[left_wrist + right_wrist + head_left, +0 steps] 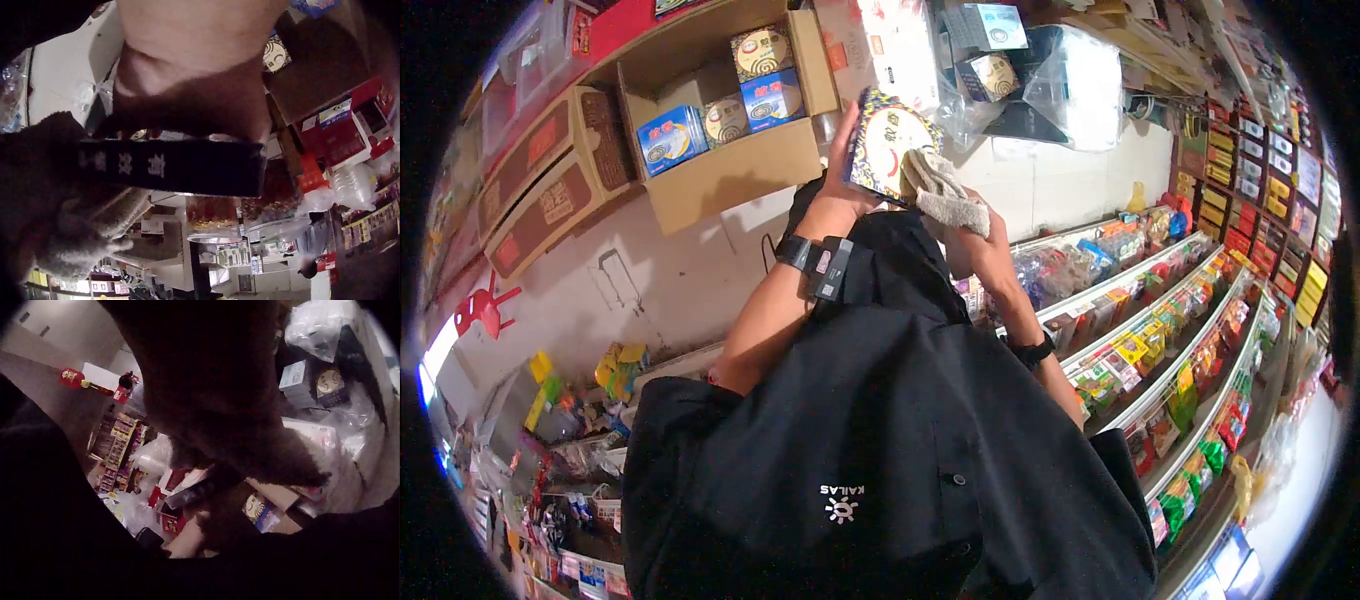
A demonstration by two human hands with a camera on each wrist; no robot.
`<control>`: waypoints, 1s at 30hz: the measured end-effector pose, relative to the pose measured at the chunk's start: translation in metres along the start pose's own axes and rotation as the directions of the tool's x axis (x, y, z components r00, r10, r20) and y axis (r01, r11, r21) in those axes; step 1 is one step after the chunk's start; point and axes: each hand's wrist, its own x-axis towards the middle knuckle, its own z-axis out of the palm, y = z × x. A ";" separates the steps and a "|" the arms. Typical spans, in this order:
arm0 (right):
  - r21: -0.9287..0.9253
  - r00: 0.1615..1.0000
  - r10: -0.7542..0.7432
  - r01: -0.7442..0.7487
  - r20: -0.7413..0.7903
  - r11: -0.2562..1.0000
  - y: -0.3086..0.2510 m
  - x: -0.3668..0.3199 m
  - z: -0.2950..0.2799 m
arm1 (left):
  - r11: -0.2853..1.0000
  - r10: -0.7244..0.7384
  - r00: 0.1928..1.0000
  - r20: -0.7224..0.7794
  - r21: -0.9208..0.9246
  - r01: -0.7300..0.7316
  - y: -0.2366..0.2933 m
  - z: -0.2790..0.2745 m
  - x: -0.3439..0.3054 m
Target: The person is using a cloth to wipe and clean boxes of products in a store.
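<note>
My left hand (pixel 843 192) grips a patterned mosquito coil box (pixel 882 150) by its left side, above the black shirt. The box has a yellow-and-dark border and a pale round panel with printed characters. In the left wrist view, a dark side of this coil box (pixel 175 167) shows light lettering, below the left hand (pixel 194 81). My right hand (pixel 985 235) holds a folded greyish cloth (pixel 945 195) against the right part of the box front. The right wrist view is dark, with the right hand (pixel 219 419) mostly in shadow.
An open carton (pixel 735 175) at the upper left contains several blue and patterned coil boxes. Beside it stands a closed brown carton (pixel 550 185). Plastic-wrapped goods (pixel 1080 90) are at the upper right. Tiered shelves (pixel 1150 340) of packets run along the right.
</note>
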 end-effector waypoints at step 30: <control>-0.720 0.884 -0.363 0.455 0.295 0.524 0.021 -0.023 -0.012 | 0.900 -0.250 0.968 0.016 0.373 0.226 0.028 -0.013 -0.045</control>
